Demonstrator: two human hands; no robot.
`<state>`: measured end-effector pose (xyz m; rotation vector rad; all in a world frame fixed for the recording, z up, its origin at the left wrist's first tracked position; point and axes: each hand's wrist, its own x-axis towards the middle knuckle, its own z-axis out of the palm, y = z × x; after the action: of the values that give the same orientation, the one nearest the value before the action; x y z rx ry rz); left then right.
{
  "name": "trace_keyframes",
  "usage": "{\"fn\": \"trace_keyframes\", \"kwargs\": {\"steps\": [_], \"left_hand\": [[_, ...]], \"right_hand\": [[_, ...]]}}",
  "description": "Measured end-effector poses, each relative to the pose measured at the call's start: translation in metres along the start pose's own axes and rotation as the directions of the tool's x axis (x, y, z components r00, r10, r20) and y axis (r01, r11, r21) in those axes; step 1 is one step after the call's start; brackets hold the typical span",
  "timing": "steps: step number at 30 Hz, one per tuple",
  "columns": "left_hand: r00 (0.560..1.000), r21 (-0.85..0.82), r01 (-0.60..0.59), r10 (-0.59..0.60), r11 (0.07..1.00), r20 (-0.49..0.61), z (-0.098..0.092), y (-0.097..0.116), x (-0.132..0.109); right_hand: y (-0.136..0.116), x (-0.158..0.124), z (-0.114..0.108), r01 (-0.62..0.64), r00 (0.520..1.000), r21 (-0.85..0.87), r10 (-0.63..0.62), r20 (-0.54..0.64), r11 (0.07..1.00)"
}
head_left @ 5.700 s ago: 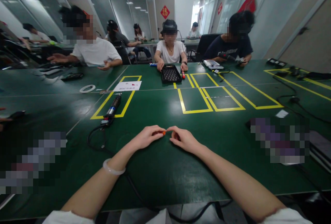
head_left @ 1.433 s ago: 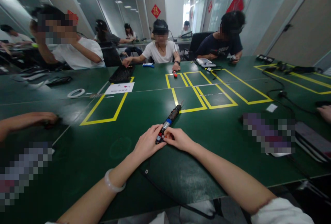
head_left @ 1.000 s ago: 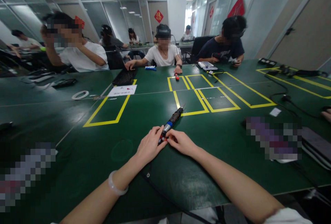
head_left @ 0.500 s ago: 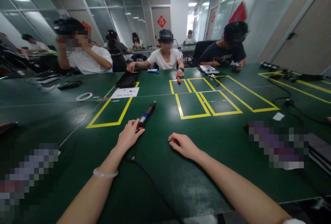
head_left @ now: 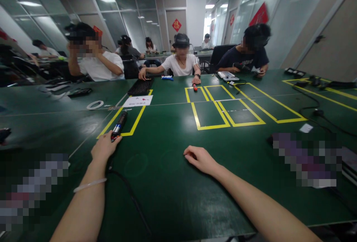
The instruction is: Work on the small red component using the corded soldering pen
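My left hand (head_left: 104,147) is closed round the rear end of a black corded electric screwdriver (head_left: 118,125) with a blue band. The tool lies on the green table (head_left: 167,182) across the near corner of a yellow taped rectangle (head_left: 131,117). Its black cable (head_left: 131,197) trails back toward me under my left forearm. My right hand (head_left: 199,158) rests on the table at the centre with its fingers curled in; whether it holds anything I cannot make out.
A white card (head_left: 138,101) and a white tape ring (head_left: 95,105) lie past the screwdriver. More yellow taped boxes (head_left: 220,108) sit at centre right. Several people sit along the far side; one touches a black tray (head_left: 141,85). Cables (head_left: 315,111) run at the right.
My left hand has carried the screwdriver from the table's centre out to the left, onto the yellow rectangle's corner. My right hand let go of it and stayed at the centre.
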<state>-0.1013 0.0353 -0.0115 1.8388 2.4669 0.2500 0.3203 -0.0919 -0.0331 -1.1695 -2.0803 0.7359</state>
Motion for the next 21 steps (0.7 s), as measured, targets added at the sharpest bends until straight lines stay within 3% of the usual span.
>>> {"fn": "trace_keyframes", "kwargs": {"steps": [3,8,21], "left_hand": [[0.999,0.016,0.034,-0.033,0.999,-0.031,-0.002,-0.004,-0.003],[0.980,0.077,-0.032,0.047,0.997,-0.193,0.002,0.000,-0.010],[0.985,0.058,0.043,-0.032,0.997,-0.171,-0.007,0.012,-0.020]], "right_hand": [[0.000,0.000,0.001,-0.004,1.000,0.006,0.004,0.004,1.000],[0.001,0.000,0.001,-0.002,1.000,-0.003,0.002,0.008,1.000],[0.003,0.001,0.003,-0.008,1.000,-0.018,0.008,0.019,1.000]]}}
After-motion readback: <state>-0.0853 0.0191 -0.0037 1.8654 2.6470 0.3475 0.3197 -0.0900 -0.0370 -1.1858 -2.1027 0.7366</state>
